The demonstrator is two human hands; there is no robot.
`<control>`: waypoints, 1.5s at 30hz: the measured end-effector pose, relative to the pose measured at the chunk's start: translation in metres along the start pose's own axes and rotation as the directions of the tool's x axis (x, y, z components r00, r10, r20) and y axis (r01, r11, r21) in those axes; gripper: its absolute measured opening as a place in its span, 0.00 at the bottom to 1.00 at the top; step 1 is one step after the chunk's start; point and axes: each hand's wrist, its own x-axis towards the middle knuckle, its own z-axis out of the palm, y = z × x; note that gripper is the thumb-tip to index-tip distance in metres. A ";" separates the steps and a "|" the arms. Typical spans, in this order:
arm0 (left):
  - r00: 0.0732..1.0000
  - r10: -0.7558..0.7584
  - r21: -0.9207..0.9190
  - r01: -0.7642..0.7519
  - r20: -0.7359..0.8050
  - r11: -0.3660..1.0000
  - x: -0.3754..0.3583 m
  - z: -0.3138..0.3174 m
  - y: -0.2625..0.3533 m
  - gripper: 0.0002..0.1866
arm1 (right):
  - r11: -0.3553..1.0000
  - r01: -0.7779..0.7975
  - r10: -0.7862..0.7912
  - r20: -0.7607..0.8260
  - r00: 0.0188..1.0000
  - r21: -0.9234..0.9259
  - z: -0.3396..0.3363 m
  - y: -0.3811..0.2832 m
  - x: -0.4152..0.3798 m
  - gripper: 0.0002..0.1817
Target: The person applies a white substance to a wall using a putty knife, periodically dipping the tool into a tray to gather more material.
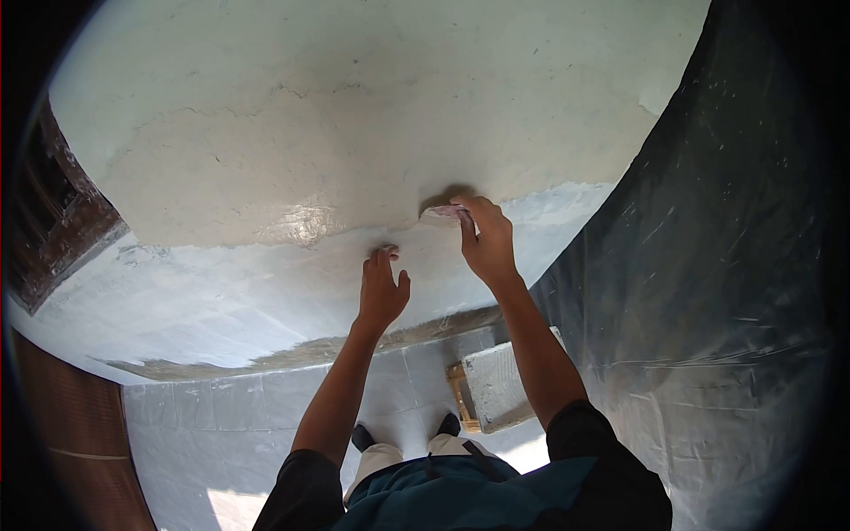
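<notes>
A pale wall (354,115) fills the upper view, beige above and coated in whiter material lower down. My right hand (485,239) grips a small flat scraper (444,211), its blade against the wall near the line between the beige and white areas. To the left and slightly lower, my left hand (382,288) is close to the white coating (266,283), fingers bent and thumb apart. Something small and whitish shows at its fingertips, too small to make out.
A whitish tray or board (500,385) with a wooden frame lies on the grey tiled floor (221,416) by my feet. Dark plastic sheeting (699,310) hangs on the right. Brown wooden openwork (62,212) and a brown panel (75,425) are at left.
</notes>
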 end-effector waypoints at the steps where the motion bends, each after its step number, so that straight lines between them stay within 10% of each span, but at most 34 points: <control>1: 1.000 0.001 -0.001 -0.001 -0.006 1.000 0.001 0.001 0.000 0.23 | 1.000 -0.020 0.019 -0.040 0.999 -0.020 0.000 0.000 0.002 0.15; 17: 0.998 -0.061 -0.013 0.061 -0.031 0.998 0.000 0.004 0.004 0.22 | 0.995 0.084 -0.079 0.085 0.993 -0.058 -0.011 0.003 0.008 0.15; 20: 0.996 -0.084 -0.010 0.084 -0.015 0.996 0.002 0.000 0.004 0.22 | 0.991 -0.130 0.130 -0.036 0.991 0.003 -0.021 -0.001 0.012 0.14; 35: 0.989 -0.137 -0.023 0.136 -0.058 0.990 0.000 0.012 0.010 0.24 | 0.977 -0.199 0.194 0.077 0.978 0.076 -0.011 -0.003 0.004 0.14; 39: 0.986 -0.168 -0.021 0.167 -0.019 0.986 0.002 0.009 0.008 0.25 | 0.943 -0.248 0.281 -0.129 0.951 0.223 -0.017 0.023 0.002 0.14; 45: 0.993 -0.118 -0.010 0.117 -0.029 0.993 0.001 0.008 0.008 0.24 | 0.977 -0.184 0.179 0.055 0.982 0.106 -0.005 0.007 0.002 0.14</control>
